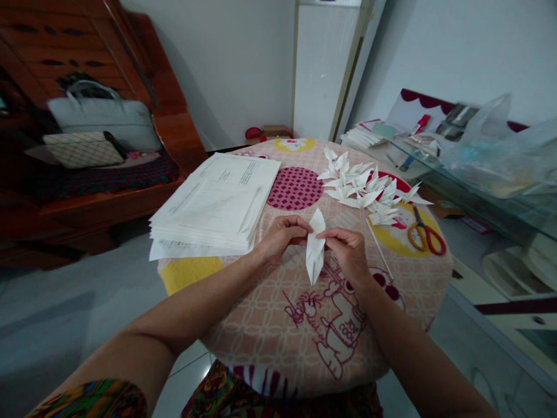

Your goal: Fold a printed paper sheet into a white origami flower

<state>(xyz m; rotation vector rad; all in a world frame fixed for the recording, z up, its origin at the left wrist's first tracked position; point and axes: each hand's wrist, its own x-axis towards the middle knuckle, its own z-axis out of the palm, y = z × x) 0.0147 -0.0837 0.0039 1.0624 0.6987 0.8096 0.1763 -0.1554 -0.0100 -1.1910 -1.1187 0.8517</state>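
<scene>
1. Now both of my hands are closed on one folded paper piece (315,247). My left hand (281,235) pinches its left edge near the middle between thumb and fingers, and my right hand (348,252) pinches the right edge the same way. The piece stands upright, pointed at top and bottom, in the air just above the table (270,342).
2. Only fingertips hold it, and only at the edges. If one hand pulls harder than the other, I judge the thin paper could tear at a crease, or the layers could slide out of line and leave the fold crooked.
3. The lower point hangs free, close to the table. If my hands dip, I think it could press into the tabletop and bend.
4. A stack of sheets (217,206) lies just beside my left forearm and seems to reach past the table's rim. A careless swing of that arm could push sheets to the floor.
5. A pile of folded paper shapes (369,188) lies beyond my right hand, with scissors (426,235) near the rim to the right. A wide move of that hand could crush or scatter the shapes, or knock the scissors off.
</scene>
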